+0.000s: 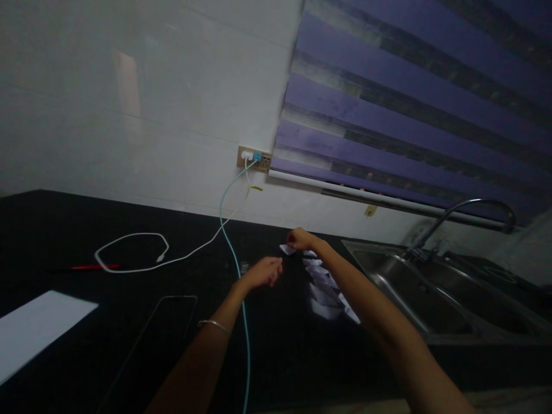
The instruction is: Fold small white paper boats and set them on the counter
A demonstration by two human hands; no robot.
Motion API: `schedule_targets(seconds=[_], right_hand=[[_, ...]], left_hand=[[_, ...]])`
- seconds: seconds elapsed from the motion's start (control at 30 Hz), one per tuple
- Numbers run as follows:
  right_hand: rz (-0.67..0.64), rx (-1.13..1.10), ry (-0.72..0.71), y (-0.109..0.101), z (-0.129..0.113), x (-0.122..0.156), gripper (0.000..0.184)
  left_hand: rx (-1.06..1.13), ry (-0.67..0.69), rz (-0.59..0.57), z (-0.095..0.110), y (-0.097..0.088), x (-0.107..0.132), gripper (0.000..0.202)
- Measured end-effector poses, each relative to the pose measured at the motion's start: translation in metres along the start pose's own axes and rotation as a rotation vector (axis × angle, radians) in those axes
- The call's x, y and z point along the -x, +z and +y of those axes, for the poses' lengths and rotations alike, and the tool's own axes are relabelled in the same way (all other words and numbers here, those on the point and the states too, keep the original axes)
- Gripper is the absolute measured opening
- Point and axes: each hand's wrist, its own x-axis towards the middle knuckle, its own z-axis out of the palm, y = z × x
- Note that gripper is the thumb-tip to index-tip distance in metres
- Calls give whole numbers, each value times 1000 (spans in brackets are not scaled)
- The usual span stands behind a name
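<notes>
My right hand (299, 237) reaches to the back of the dark counter, its fingers closed on a small white folded paper (287, 249). My left hand (264, 272) is just to the left and nearer, above the counter. Its fingers are loosely bent and a little apart, with nothing visible in them. A metal bangle (214, 325) is on the left wrist. Beside and partly behind my right forearm, several white folded papers (326, 296) lie in an overlapping row; the arm hides some of them. The dim light blurs their exact folds.
A blue-green cable (233, 253) and a white cable (133, 270) run from the wall socket (265, 163) over the counter. White paper sheets (38, 328) and a red, pen-like object (92, 267) lie left; a dark flat rectangular object (150, 339) is nearer. A steel sink (379, 280) with a faucet (448, 215) stands right.
</notes>
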Motion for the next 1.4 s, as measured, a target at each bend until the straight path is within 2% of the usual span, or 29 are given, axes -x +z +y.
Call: schedule_targets(seconds=[0.13, 0.23, 0.3, 0.4, 0.5, 0.6, 0.67, 0.73, 0.83, 0.93, 1.13, 1.4], right_hand=[[139, -31, 17, -23, 4, 16, 24], [221, -44, 6, -51, 4, 46, 21], [256, -28, 2, -70, 1, 81, 21], [221, 12, 47, -83, -10, 156, 25], [200, -8, 200, -65, -27, 244, 30], [222, -33, 399, -19, -44, 321, 39], [242, -54, 506, 15, -54, 358, 44], [219, -133, 577, 42, -62, 383, 49], [211, -267, 601, 63, -68, 399, 51], [239, -292, 584, 68, -67, 402, 50], [166, -251, 530, 67, -62, 405, 50], [98, -202, 498, 52, -72, 403, 42]], left_hand=[[26, -7, -22, 1, -1, 1, 48], [3, -2, -37, 6, -1, 4, 46], [-9, -10, -30, 10, -1, 7, 46], [-3, 13, -48, 15, -1, 10, 46], [-13, 17, -42, 15, -1, 11, 44], [-8, 12, -41, 11, -1, 8, 42], [-20, 12, -57, 7, -2, 5, 39], [-36, -2, -35, 3, -2, 3, 39], [-26, 8, -42, 2, -2, 3, 40], [-43, 8, -37, 5, -2, 5, 41], [-63, 30, -41, 4, -1, 4, 42], [-61, 44, -65, 8, -2, 4, 40]])
